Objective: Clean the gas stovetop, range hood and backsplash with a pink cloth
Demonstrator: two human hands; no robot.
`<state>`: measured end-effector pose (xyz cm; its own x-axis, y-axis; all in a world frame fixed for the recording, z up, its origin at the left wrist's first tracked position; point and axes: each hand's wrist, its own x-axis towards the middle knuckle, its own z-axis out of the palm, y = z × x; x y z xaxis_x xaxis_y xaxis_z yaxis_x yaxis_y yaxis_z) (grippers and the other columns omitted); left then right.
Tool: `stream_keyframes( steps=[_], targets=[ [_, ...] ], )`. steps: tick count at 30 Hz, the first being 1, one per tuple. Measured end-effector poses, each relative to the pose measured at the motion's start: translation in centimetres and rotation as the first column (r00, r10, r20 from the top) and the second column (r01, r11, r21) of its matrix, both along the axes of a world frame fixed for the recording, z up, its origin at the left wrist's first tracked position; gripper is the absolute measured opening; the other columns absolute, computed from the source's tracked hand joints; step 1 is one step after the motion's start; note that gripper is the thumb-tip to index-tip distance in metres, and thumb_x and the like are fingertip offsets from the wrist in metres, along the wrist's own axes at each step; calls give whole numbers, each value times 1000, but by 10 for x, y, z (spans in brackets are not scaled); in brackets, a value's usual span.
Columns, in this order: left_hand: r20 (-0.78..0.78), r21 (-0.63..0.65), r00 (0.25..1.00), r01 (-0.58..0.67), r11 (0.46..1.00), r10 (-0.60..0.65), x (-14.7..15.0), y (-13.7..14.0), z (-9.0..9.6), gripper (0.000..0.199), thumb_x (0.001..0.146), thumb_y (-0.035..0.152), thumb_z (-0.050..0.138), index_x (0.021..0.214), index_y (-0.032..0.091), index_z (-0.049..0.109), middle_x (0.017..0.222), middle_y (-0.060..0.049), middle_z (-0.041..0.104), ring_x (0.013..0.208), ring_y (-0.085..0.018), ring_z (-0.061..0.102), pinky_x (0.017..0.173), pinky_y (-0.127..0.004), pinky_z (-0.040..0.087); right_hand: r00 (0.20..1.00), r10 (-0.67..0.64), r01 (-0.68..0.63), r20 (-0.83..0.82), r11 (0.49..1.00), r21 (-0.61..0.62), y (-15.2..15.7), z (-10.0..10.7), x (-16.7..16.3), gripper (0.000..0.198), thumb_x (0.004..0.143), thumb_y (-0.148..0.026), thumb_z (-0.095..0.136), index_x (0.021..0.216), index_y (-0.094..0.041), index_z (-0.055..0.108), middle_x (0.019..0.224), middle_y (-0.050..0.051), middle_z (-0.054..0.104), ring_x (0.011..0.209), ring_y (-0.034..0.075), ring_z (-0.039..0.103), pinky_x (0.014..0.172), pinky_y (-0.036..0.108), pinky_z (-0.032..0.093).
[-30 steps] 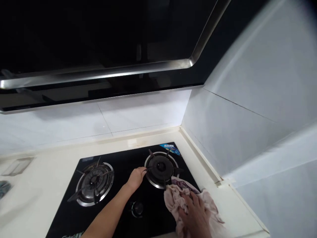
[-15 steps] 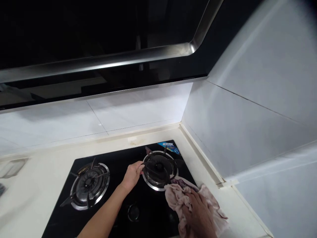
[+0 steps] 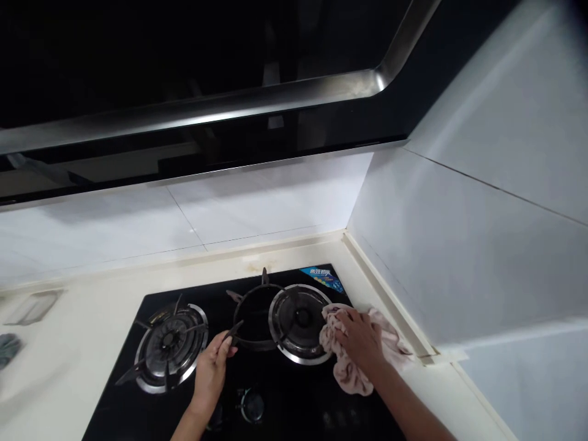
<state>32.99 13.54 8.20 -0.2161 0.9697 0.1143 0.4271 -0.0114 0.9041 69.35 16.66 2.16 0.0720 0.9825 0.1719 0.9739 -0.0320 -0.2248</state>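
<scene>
My left hand (image 3: 214, 367) pinches one prong of a dark pan support (image 3: 255, 344), a ring with several prongs. The ring sits left of the right burner (image 3: 301, 324), partly overlapping its edge, and I cannot tell whether it rests on the glass or is lifted slightly. A crumpled pale pink cloth (image 3: 351, 373) lies under my right hand (image 3: 361, 340), which grips it against the right side of the black gas hob (image 3: 294, 398), beside the burner's rim. Some of the cloth spreads over the hob's right edge.
The left burner (image 3: 169, 346) has its own pan support in place. Knobs (image 3: 252, 405) sit at the hob's front. A black range hood (image 3: 206, 141) hangs low above. Tiled walls (image 3: 459, 245) stand behind and right. A soap dish (image 3: 34, 307) and a dark scrubber (image 3: 9, 349) are on the left counter.
My left hand has drawn the pan support leftward off the right burner, baring it. My right hand has moved the cloth up and closer to the burner's right rim. The view has shifted slightly.
</scene>
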Motion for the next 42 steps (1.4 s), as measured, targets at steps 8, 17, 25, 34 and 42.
stream_keyframes(
  steps=[8,17,25,34,42],
  targets=[
    [65,-13,993,-99,995,100,-23,-31,-31,57,78,70,62,100,19,73,100,-6,77,79,-25,75,79,-41,64,992,115,-115,52,993,-2,77,22,8,30,89,-23,54,114,-31,69,121,7,55,109,25,44,91,41,32],
    [68,57,979,-197,979,193,-20,-25,-52,57,81,70,58,100,18,73,100,-8,76,86,-26,74,84,-43,63,929,347,-335,129,936,-104,139,57,-53,31,90,-18,52,111,-30,72,117,10,55,110,26,45,91,39,33],
    [-45,66,969,-238,969,241,-29,1,-55,62,82,72,50,102,17,71,97,-10,77,86,-28,75,82,-43,63,792,603,-584,95,794,-167,143,57,-67,38,84,-9,52,107,-32,73,127,6,56,121,28,42,101,46,31],
    [-141,49,970,-191,980,196,-32,19,-58,51,86,61,48,103,19,72,94,-10,77,84,-27,74,78,-42,62,907,417,-394,55,889,-233,126,45,-26,39,92,-28,48,126,-34,67,142,10,50,131,35,40,105,57,32],
    [-166,173,970,-151,973,180,-39,-21,-41,51,87,52,56,126,19,62,120,-12,70,103,-26,70,92,-45,58,968,196,-169,157,971,-168,32,17,0,52,88,-27,49,139,-30,56,146,11,50,138,38,34,111,60,22]
  ],
)
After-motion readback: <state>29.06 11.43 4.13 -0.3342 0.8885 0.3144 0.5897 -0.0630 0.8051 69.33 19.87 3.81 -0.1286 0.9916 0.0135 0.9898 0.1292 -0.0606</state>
